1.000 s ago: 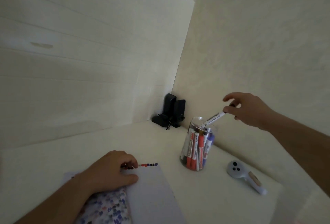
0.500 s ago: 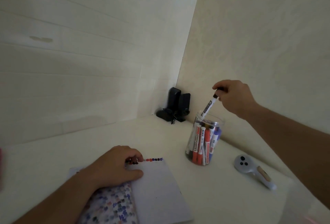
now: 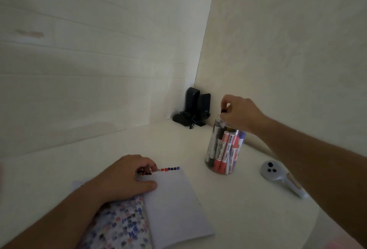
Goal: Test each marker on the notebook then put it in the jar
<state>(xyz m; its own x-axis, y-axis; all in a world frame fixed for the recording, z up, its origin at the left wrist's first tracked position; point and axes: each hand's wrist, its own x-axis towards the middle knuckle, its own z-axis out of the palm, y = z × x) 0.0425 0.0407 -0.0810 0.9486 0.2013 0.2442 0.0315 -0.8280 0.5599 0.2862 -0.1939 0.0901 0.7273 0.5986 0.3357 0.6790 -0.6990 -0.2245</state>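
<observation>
Since half a second ago the right hand point(image 3: 241, 113) has dropped to the mouth of the jar point(image 3: 225, 149), and the black-capped marker point(image 3: 223, 110) it carries has gone from slanted above the rim to nearly upright, with its lower part now inside.

Nearest the camera lies the open notebook point(image 3: 174, 207) on the white table point(image 3: 248, 209) — a patterned cover at the left, a blank page at the right, with a row of small red, blue and black test marks point(image 3: 168, 169) along its top edge. The left hand point(image 3: 127, 177) rests on the notebook's upper left part, fingers curled loosely and holding nothing, thumb flat on the page.

To the right, apart from the notebook, a white handheld controller point(image 3: 278, 177) lies on the table. Beyond it stands the clear jar, packed with upright red, blue and black whiteboard markers point(image 3: 223, 149). The right hand's fingers pinch the marker by its black cap just above the rim.

Farthest back, in the corner where the walls meet, stand two small black speakers point(image 3: 195, 107) with a cable.
</observation>
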